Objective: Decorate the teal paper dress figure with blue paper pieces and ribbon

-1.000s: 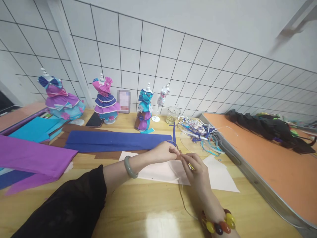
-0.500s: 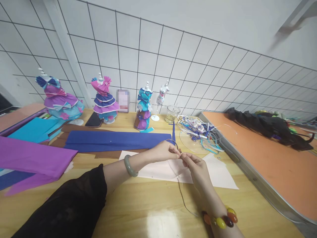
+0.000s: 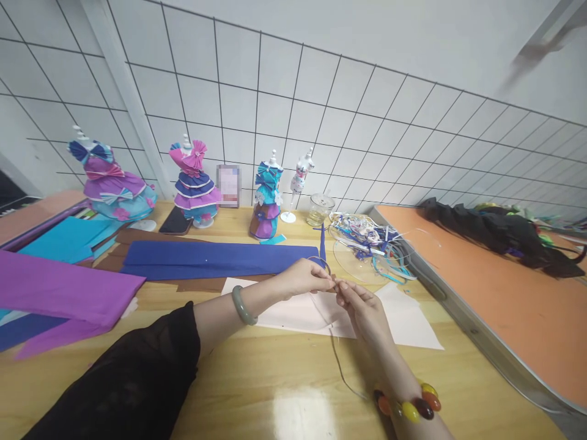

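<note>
Fingertip to fingertip, my left hand (image 3: 305,278) and my right hand (image 3: 364,308) pinch a thin brown cord (image 3: 338,360) between them. One end curls up in a small loop above my left fingers. A long tail trails below my hands across the wooden table toward my right wrist. Exactly how the cord sits between the fingertips is too small to tell. Under both hands lies a pale pink sheet (image 3: 293,315). Just behind my left hand is a folded dark blue sheet (image 3: 206,260), on top of a brown sheet (image 3: 153,235).
Small dress forms in paper dresses (image 3: 117,189) stand along the back, near a phone (image 3: 174,221). A glass cup (image 3: 320,211) and a heap of cut scraps (image 3: 367,235) sit behind my right hand. Purple sheets (image 3: 68,287) lie left; an orange surface (image 3: 481,287) borders the right.
My hands stay almost in place, still pinching the cord. My left fingers have straightened slightly and its fingertips sit a little higher. The view has shifted very slightly.
</note>
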The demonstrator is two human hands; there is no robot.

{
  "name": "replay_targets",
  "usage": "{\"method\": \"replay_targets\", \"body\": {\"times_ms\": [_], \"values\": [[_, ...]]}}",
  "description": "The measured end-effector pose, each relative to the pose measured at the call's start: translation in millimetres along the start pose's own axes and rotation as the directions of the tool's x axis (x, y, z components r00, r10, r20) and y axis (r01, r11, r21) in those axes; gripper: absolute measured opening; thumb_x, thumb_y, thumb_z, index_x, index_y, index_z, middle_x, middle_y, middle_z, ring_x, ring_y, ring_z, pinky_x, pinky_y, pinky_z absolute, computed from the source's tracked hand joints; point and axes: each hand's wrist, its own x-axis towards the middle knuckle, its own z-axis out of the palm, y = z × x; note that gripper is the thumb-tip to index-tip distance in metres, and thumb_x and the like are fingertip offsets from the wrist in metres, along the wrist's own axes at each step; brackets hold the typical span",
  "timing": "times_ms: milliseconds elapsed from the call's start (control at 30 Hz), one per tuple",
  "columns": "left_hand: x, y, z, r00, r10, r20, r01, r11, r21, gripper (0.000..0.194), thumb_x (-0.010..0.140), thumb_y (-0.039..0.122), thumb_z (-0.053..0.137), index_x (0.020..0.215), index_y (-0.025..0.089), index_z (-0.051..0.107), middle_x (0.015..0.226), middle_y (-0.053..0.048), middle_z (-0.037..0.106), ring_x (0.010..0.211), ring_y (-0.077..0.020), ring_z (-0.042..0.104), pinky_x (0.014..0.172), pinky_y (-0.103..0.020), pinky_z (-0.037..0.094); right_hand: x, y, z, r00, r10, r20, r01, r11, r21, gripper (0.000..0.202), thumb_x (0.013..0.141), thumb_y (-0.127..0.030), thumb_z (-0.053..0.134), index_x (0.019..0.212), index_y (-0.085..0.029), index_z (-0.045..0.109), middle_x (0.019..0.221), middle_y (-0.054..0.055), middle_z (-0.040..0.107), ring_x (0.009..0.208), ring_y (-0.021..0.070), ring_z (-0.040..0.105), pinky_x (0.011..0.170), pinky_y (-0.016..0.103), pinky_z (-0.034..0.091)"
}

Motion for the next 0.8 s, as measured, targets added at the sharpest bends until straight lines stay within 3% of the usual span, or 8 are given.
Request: {"method": "replay_targets", "body": {"times_ms": [233, 367, 467, 667, 800], "values": [[2.4, -3.2, 1.9, 0.999, -0.019, -0.029, 0.017, 0.997, -0.078, 0.028, 0.063, 0.038, 0.064, 0.07, 0.011, 0.066, 0.064, -0.003, 0.058, 0.06, -0.0098, 0.049, 0.058, -0.023, 0.038, -2.1, 1.5, -1.8, 0.99, -0.137, 0.025, 0.139, 0.955, -0.263, 0.021, 0.075, -0.036, 0.062, 0.084, -0.019, 0.07, 0.058, -0.001, 0.049, 0.065, 0.0146, 0.045, 0.068, 0.03, 0.034], [2.8, -4.6, 1.7, 1.0, -0.006, -0.023, 0.004, 0.994, -0.107, 0.024, 0.063, 0.035, 0.064, 0.067, 0.012, 0.064, 0.062, -0.002, 0.057, 0.058, -0.0087, 0.048, 0.056, -0.022, 0.037, -3.8, -0.6, -0.9, 0.982, -0.184, 0.039, 0.186, 0.927, -0.326, 0.019, 0.077, -0.035, 0.06, 0.083, -0.02, 0.07, 0.061, 0.0, 0.05, 0.07, 0.0164, 0.048, 0.072, 0.03, 0.034], [2.6, -3.5, 0.9, 1.0, 0.002, 0.005, -0.001, 0.99, -0.138, 0.023, 0.064, 0.034, 0.064, 0.067, 0.011, 0.063, 0.062, -0.002, 0.056, 0.059, -0.0083, 0.048, 0.057, -0.022, 0.037, -2.4, 1.5, -2.2, 0.986, -0.168, 0.01, 0.164, 0.942, -0.293, 0.021, 0.075, -0.036, 0.062, 0.085, -0.019, 0.071, 0.059, -0.001, 0.051, 0.068, 0.016, 0.048, 0.071, 0.031, 0.035], [2.8, -1.3, 0.2, 0.998, -0.064, 0.015, 0.066, 0.985, -0.161, 0.022, 0.064, 0.033, 0.064, 0.065, 0.012, 0.063, 0.063, -0.002, 0.057, 0.06, -0.0081, 0.05, 0.058, -0.022, 0.037, 0.5, 2.4, -2.5, 0.998, -0.055, -0.031, 0.053, 0.997, -0.055, 0.023, 0.068, -0.037, 0.068, 0.084, -0.02, 0.072, 0.056, -0.001, 0.053, 0.057, 0.0119, 0.044, 0.062, 0.028, 0.037], [1.7, 0.4, -0.1, 0.994, -0.089, 0.063, 0.102, 0.963, -0.25, 0.021, 0.061, 0.032, 0.068, 0.068, 0.012, 0.064, 0.065, -0.002, 0.059, 0.061, -0.0081, 0.051, 0.061, -0.024, 0.039, -0.4, 1.8, -0.5, 0.996, -0.087, -0.02, 0.085, 0.99, -0.116, 0.026, 0.068, -0.037, 0.068, 0.087, -0.02, 0.073, 0.065, 0.002, 0.06, 0.057, 0.0118, 0.043, 0.06, 0.029, 0.038]]}}
